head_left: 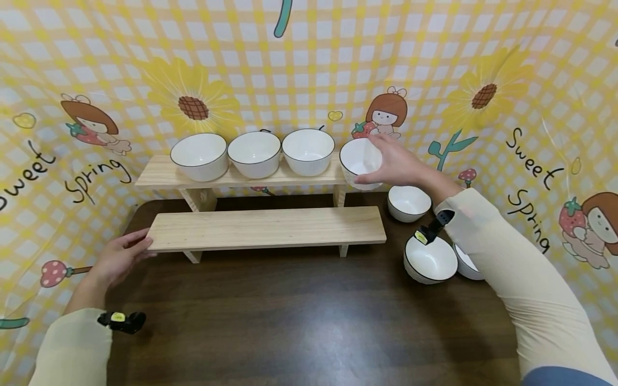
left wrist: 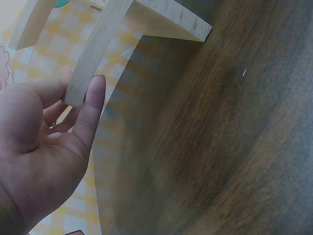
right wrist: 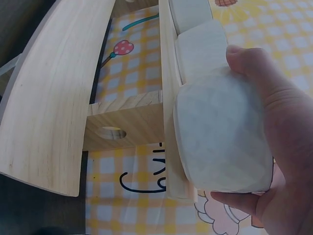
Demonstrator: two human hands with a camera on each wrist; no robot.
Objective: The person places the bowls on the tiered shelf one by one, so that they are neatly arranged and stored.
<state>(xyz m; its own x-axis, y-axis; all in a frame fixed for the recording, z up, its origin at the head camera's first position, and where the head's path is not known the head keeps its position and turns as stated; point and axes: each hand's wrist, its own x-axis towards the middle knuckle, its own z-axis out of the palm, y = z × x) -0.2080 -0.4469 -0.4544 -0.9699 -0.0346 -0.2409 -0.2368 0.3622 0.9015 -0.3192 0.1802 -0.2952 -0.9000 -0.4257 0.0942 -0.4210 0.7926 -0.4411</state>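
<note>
My right hand grips a white bowl with a thin dark rim, thumb and fingers on opposite sides. This bowl is at the right end of the upper board of a two-step wooden shelf. In the right wrist view its pale outer wall overlaps that board's edge. Three matching bowls stand in a row to its left, the nearest being one bowl. At the lower board, my left hand pinches the left end; the left wrist view shows thumb and fingers on either face.
Three more white bowls are on the dark wooden table at right: a rear bowl, a front bowl and one partly hidden bowl under my right forearm. Yellow checked cloth surrounds the table's back and sides.
</note>
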